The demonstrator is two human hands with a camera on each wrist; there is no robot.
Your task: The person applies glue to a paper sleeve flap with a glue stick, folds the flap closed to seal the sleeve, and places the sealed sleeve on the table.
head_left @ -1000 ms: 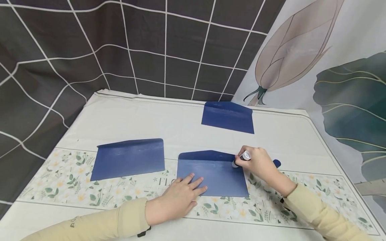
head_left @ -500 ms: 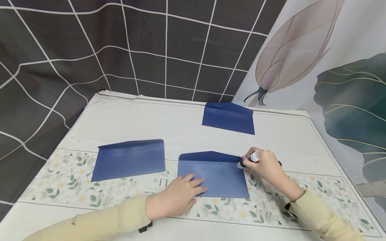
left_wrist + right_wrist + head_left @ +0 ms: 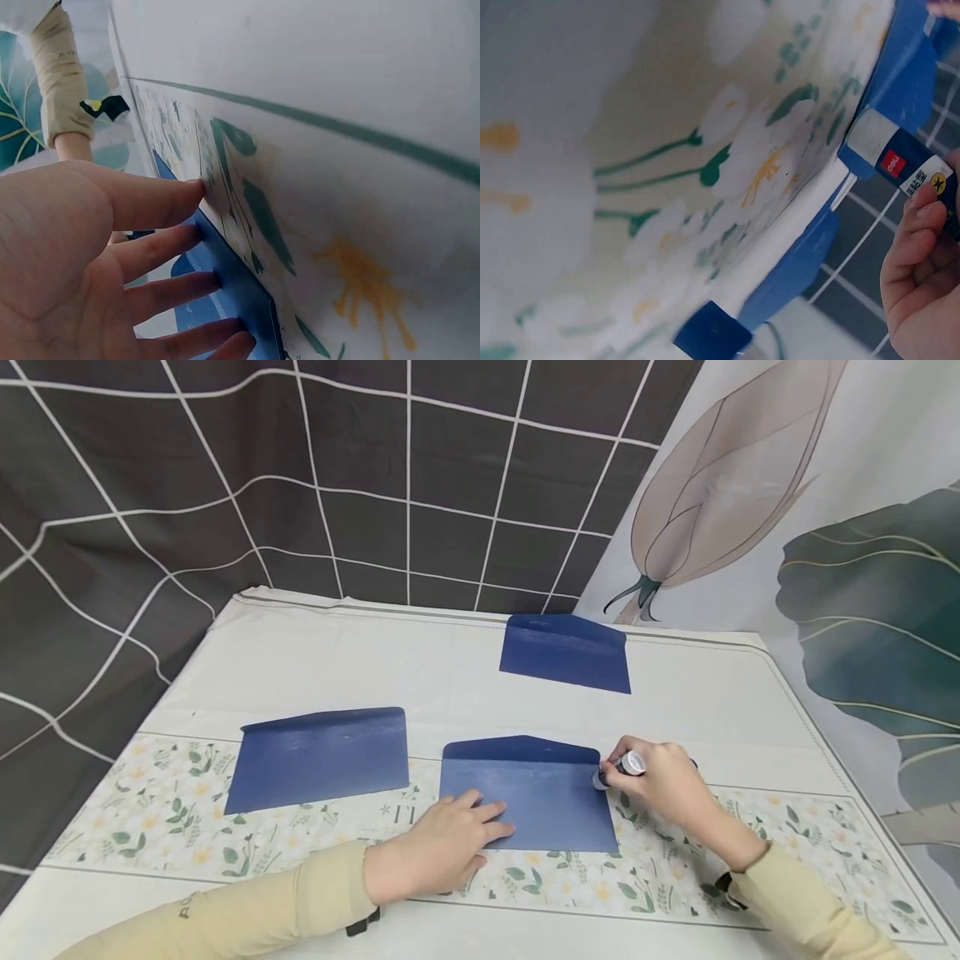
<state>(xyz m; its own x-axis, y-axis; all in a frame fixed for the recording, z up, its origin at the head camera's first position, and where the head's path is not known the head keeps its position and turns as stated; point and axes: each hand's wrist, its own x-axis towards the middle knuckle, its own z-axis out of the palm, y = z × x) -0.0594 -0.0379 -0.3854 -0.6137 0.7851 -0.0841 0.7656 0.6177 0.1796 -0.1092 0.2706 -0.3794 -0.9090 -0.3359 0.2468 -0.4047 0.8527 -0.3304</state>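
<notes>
My right hand (image 3: 667, 781) grips a glue stick (image 3: 906, 161) tilted, its pale tip at the right edge of a blue envelope (image 3: 540, 802), a little below the flap crease. In the right wrist view the stick's dark label and red logo show, with the tip touching down by the envelope's edge. My left hand (image 3: 450, 839) rests on the envelope's lower left with spread, straight fingers (image 3: 169, 292). The envelope's pointed flap lies unfolded along its far side. A dark blue glue stick cap (image 3: 712, 335) sits on the table, mostly hidden behind my right hand in the head view.
A second blue envelope (image 3: 318, 760) lies to the left, and a third (image 3: 566, 652) near the table's back edge. The white tablecloth (image 3: 360, 652) has a floral band across it. Behind the table hangs a dark checked curtain (image 3: 450, 485).
My right hand has moved the glue stick rightward along the crease to the envelope's right edge, then slightly down it. My left hand stays in place on the envelope.
</notes>
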